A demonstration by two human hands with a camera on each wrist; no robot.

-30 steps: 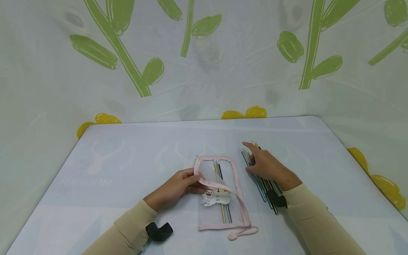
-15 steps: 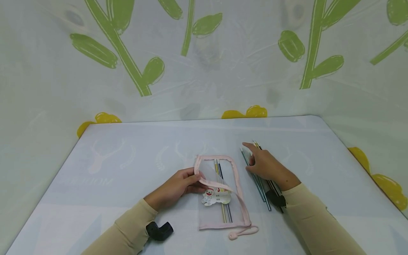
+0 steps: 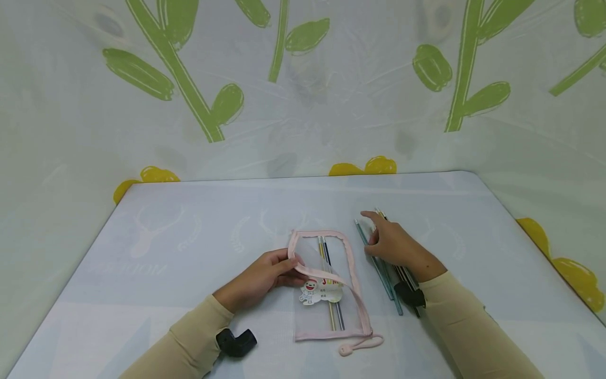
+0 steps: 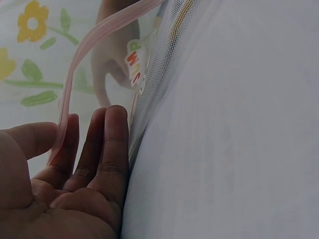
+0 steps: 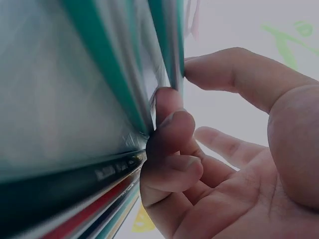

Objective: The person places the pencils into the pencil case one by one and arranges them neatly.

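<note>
Two slim pencils [image 3: 340,317], one yellowish and one dark, lie inside a see-through mesh pouch [image 3: 333,335] on the bench [image 3: 227,210] in the head view. The pouch's long axis runs roughly from twelve to six o'clock. Off to its right, near but apart, the loose pencils [image 3: 381,275] lie between two and three o'clock of it, pointing from eleven to five. The right hand [image 3: 397,245] sits directly over them and is much the nearer; the left hand [image 3: 262,276] is on the pouch's nine o'clock side, where it pinches the edge of the raised flap. The pouch is trimmed in pale pink piping, with a cartoon label [image 3: 321,292] at its middle and a pink pull cord [image 3: 347,349] at its five o'clock corner. The loose pencils are teal and dark, with pale far ends.

In the left wrist view, thumb and forefinger grip the pink piping toward nine o'clock, the other fingers reaching up beside the mesh. The label's coloured letters show at eleven.

In the right wrist view, a teal pencil [image 5: 171,42] stands at twelve o'clock, the thumb against its edge and curled fingers below, pinching it; blur makes it hard to tell whether a second is caught too. Other barrels, one of them red, spread toward seven and eight o'clock.
</note>
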